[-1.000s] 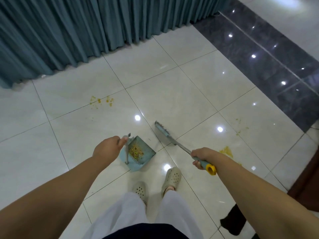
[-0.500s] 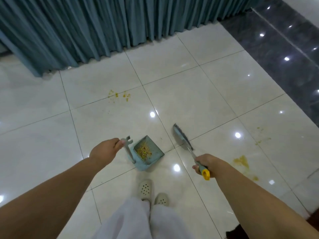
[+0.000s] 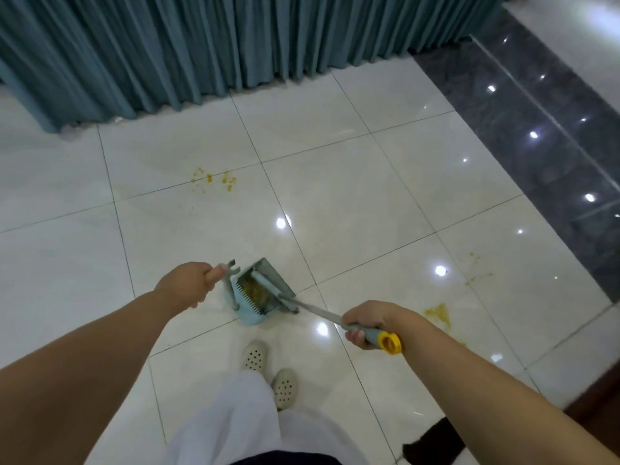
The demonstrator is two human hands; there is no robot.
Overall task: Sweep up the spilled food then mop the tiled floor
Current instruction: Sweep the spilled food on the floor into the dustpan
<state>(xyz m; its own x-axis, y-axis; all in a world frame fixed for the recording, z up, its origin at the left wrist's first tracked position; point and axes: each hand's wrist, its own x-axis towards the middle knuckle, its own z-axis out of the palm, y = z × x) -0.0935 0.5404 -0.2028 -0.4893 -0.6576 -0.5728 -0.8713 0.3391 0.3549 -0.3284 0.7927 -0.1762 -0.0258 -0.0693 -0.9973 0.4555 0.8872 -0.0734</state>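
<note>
Left hand (image 3: 188, 286) clenches the dustpan (image 3: 260, 293) handle, keeping the pan upright so the scraps stay in. Right hand (image 3: 367, 322) grips the broom (image 3: 322, 312), head seemingly combed through the pan's teeth. Spilled food (image 3: 214, 179) remains.

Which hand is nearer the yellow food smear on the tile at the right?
Right. The right hand, gripping the broom handle, sits just left of the smear; the left hand, on the dustpan handle, lies far across.

a hall-like interior: glossy tiled floor (image 3: 335, 182), pleated teal skirting drape (image 3: 201, 45).
</note>
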